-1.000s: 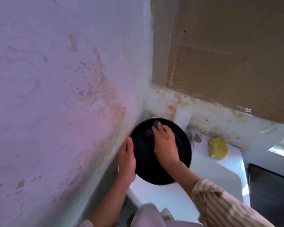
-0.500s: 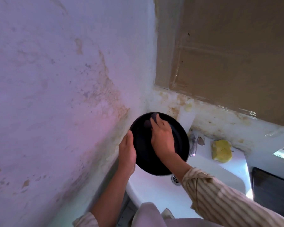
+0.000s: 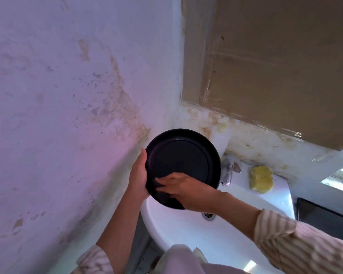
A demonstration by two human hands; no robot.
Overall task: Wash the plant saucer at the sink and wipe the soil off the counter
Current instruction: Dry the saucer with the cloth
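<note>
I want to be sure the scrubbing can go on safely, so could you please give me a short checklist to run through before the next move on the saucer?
1. Saucer held firmly: ok, the left hand grips its left rim.
2. Saucer over the sink so drips fall in: ok, it is held tilted above the basin.
3. Right hand on the work: ok, it presses a dark cloth against the saucer's lower part.
4. Water running from the tap: cannot tell, no stream shows.
5. Saucer free of soil: cannot tell, its dark surface hides any residue.
6. Yellow sponge within reach: ok, it lies on the sink ledge right of the tap.
</note>
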